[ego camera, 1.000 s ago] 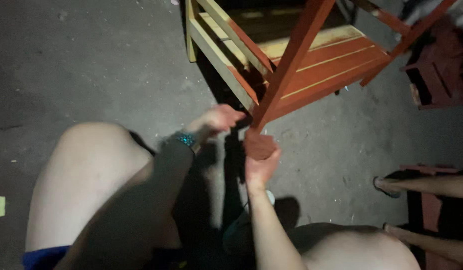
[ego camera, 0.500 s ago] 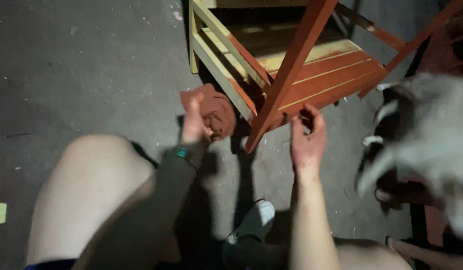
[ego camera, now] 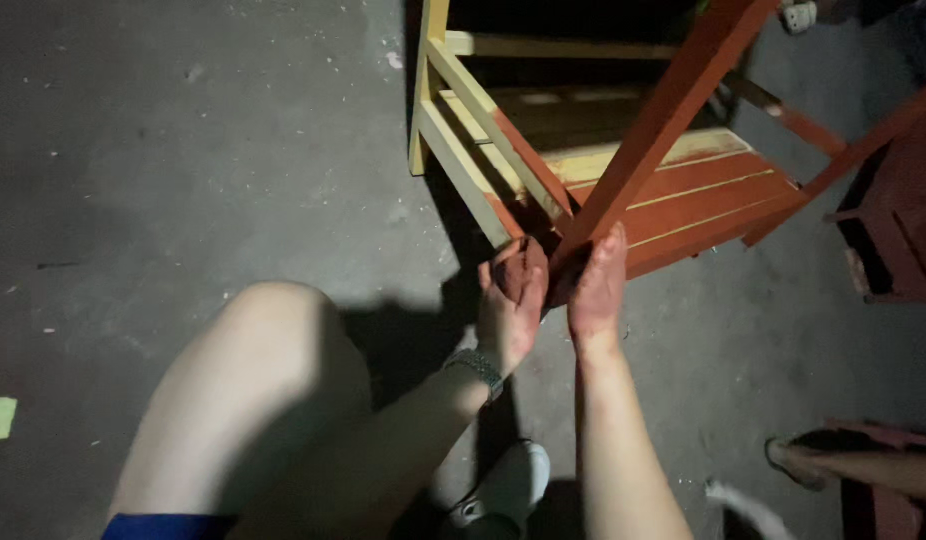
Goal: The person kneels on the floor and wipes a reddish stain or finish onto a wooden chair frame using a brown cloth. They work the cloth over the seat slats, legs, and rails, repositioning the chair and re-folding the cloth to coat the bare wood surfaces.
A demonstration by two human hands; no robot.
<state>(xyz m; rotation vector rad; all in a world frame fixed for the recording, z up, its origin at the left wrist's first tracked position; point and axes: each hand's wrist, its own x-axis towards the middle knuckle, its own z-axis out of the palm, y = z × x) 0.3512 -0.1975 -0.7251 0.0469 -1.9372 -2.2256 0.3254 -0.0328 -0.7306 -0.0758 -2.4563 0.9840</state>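
The far side of the chair [ego camera: 623,180] runs off the top edge into darkness, and its unpainted yellow frame fades into shadow at the left. A second red piece [ego camera: 898,225] at the right is cut off and hard to make out. The left hand [ego camera: 511,305] is closed around a red-stained rag [ego camera: 528,270], pressing it against the near end of the chair's red leg [ego camera: 663,130]. The right hand [ego camera: 596,285], paint-smeared, lies flat and open against the same leg, just right of the rag. Another person's foot [ego camera: 798,462] shows near right.
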